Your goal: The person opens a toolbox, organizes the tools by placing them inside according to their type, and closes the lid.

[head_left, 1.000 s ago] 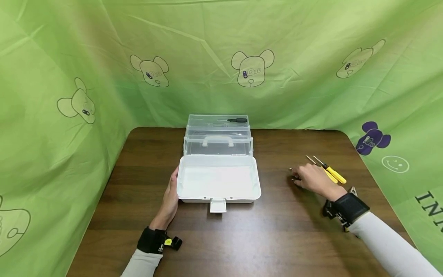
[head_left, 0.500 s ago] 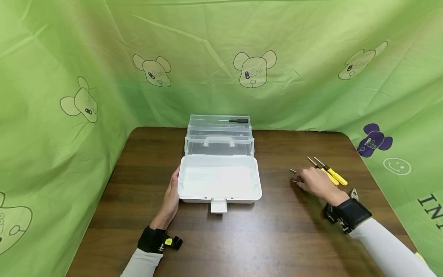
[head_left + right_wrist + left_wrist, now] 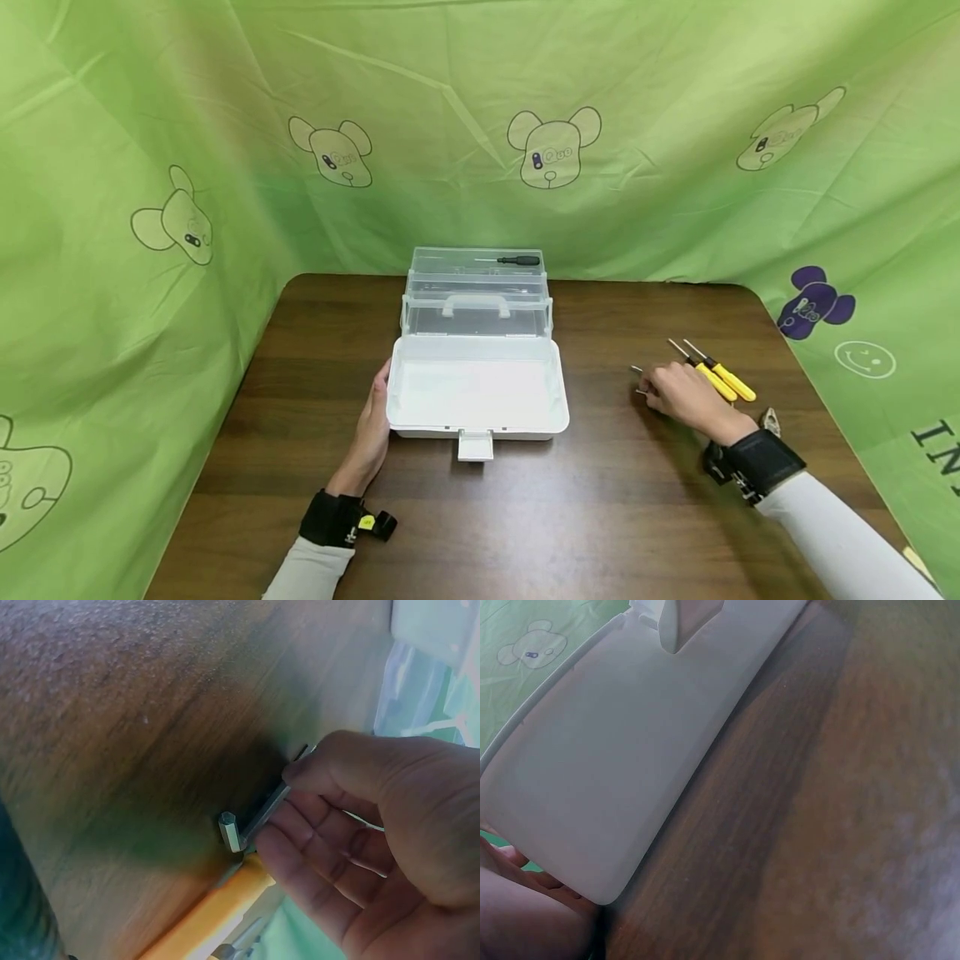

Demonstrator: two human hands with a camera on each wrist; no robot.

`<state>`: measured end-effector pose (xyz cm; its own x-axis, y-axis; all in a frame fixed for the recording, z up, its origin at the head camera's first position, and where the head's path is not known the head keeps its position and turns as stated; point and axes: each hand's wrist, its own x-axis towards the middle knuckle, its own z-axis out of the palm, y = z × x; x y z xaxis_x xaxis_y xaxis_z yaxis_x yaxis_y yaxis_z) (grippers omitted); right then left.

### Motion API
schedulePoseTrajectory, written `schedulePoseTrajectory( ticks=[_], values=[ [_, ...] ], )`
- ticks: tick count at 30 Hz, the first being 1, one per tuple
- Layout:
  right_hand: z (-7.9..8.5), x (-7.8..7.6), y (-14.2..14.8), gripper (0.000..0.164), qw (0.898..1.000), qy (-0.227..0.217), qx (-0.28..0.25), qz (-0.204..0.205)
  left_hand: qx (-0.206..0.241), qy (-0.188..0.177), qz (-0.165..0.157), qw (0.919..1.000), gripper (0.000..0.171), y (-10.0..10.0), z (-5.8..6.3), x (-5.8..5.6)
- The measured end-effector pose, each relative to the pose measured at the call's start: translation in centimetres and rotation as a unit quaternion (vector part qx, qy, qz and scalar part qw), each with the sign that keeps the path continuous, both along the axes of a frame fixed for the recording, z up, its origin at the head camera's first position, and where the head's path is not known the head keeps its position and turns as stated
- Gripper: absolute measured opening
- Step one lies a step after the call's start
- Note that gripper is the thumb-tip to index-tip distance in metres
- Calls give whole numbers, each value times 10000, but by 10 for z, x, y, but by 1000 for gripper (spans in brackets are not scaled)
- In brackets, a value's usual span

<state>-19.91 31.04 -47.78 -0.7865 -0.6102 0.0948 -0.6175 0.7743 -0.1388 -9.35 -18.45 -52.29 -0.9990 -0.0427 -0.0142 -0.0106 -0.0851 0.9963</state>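
Pinching a metal hex key between thumb and fingertips of the right hand, well to the right of the white toolbox; cannot tell whether touching the tabletop. Likely to handle as light, stiff and hard to break, yet thin and smooth enough to twist or slip; best taken mid-shank, clear of the bent short end. Resting the left hand along the toolbox's left wall, apparently steadying without clenching. Lying farther right of the toolbox: yellow-handled screwdrivers. Visible at the toolbox's back: a dark-handled screwdriver.
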Motion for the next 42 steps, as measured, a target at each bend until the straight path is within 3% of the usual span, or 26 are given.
schedulePoseTrajectory(
  ticks=[5,23,32,42],
  values=[
    [0,0,-2,27,10000,-42,-25,26,10,10,7,10000,68,0,1,-1],
    [1,1,-11,29,9985,-389,186,-338,24,1,5,10000,69,1,1,-1],
    [-7,3,-10,27,9998,-33,-45,-206,27,17,50,10000,68,1,0,0],
    [-9,4,-8,28,9998,61,-168,24,7,47,-63,10000,69,-1,-1,0]
  ],
)
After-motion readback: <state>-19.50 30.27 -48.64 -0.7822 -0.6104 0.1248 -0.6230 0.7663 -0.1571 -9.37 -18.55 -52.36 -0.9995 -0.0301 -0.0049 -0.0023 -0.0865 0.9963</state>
